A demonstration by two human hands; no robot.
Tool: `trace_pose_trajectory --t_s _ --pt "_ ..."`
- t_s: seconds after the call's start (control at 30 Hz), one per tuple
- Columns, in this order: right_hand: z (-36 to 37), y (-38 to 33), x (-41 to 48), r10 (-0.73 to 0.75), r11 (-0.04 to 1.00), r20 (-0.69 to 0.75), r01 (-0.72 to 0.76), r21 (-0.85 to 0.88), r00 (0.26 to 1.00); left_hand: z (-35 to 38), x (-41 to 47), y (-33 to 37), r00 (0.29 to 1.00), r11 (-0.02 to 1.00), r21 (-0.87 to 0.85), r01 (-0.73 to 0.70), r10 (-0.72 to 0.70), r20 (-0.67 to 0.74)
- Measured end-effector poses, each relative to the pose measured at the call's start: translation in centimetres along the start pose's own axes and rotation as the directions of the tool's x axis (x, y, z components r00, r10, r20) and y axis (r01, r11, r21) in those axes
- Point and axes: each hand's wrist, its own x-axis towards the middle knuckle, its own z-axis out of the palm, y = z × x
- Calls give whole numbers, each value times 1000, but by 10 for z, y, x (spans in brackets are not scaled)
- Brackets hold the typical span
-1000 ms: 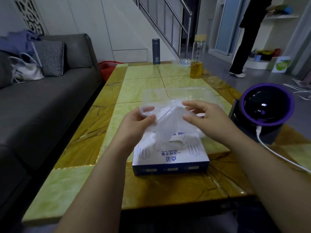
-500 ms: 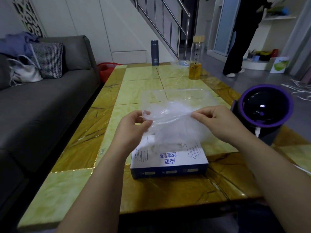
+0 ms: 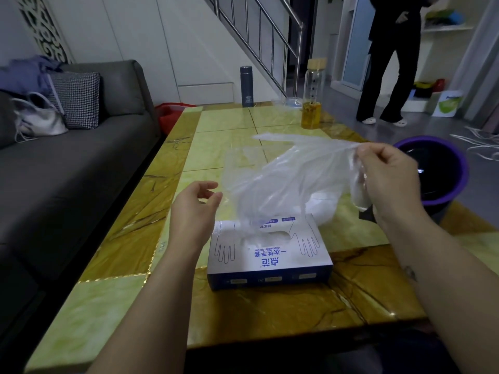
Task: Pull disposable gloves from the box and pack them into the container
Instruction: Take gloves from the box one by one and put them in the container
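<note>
So, R hand [image 3: 388,179] is raised over the right side of the bench [image 3: 129,238], fingers [image 3: 378,155] pinching one end of a clear glove [image 3: 291,179] btw thumb and forefinger, w/ more film bunched against the palm. Glove stretches left and down from that grip, its low end draped onto the slot of the glove box [image 3: 270,255]; can't tell if it's fully out of the slot. L hand [image 3: 194,209] hovers just left of the glove, above the box's far-left corner, fingers loosely curled, holding nothing, tips just beside the film's edge. Box lies flat near the bench's front edge: blue sides, glove outlines printed on top. Clear container [image 3: 229,168] sits on the bench just beyond the box, partly behind the glove; contents hard to read thru the film. At the far end stand a dark flask [image 3: 246,86] and a glass bottle [image 3: 312,103] w/ yellow liquid at the bottom. Round purple-rimmed device [image 3: 442,171] is off the bench's right side, behind R hand. Grey sofa [image 3: 67,171] runs along the left.
</note>
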Motion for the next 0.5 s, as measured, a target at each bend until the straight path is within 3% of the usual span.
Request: trace_pose_trajectory --t_s 0.1,0.27,0.33,0.4,0.5 --pt "2 -8 -1 27 990 -7 -26 141 1000 -3 2 3 995 998 51 -23 28 -100" --pt "18 -27 -2 -49 990 82 38 133 995 -13 -7 33 942 972 4 -234 228 -246" --pt "27 -37 -2 -83 991 150 66 116 985 -17 -11 51 964 959 -119 -257 245 -103" --pt "35 -45 -1 -127 990 243 108 88 962 -19 -11 63 968 966 -228 -123 167 185" --pt "43 -54 0 -204 977 346 213 13 916 -25 -1 71 858 931 -335 141 55 511"
